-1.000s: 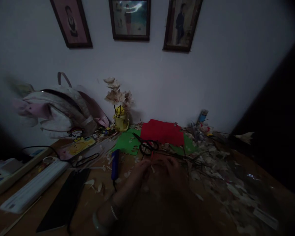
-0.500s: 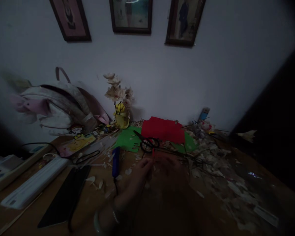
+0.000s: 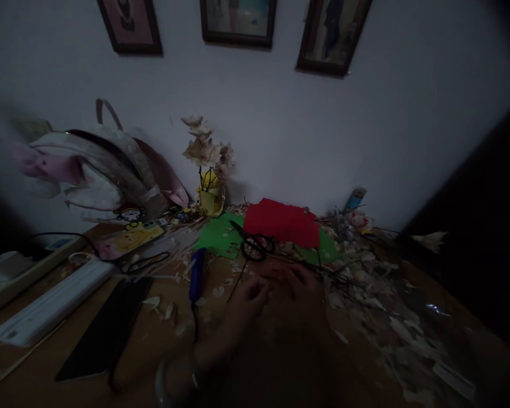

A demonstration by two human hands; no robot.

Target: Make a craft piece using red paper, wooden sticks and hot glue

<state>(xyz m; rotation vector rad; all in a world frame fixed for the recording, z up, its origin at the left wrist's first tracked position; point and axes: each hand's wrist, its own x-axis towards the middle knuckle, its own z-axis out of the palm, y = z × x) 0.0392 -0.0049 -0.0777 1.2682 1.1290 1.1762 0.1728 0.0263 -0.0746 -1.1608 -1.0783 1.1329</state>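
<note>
In the dim head view, my left hand is closed in a pinch. What sits between its fingertips is too dark to make out. Just to its right, my right hand has its fingers bent around a small red paper strip. A thin dark line runs between the two hands, perhaps a wire stem. Beyond them lie black-handled scissors, resting partly on green paper and close to a red paper sheet. The blue glue gun rests left of my left hand.
Pale scraps cover the right side. Left are a black tablet-like slab, a long white box, a power strip and a backpack. A yellow pot with paper-like flowers stands by the wall.
The red strip, upright between both hands before, now lies lower and flatter at my right fingers. My left fingertips have come away from it. The view has shifted slightly.
</note>
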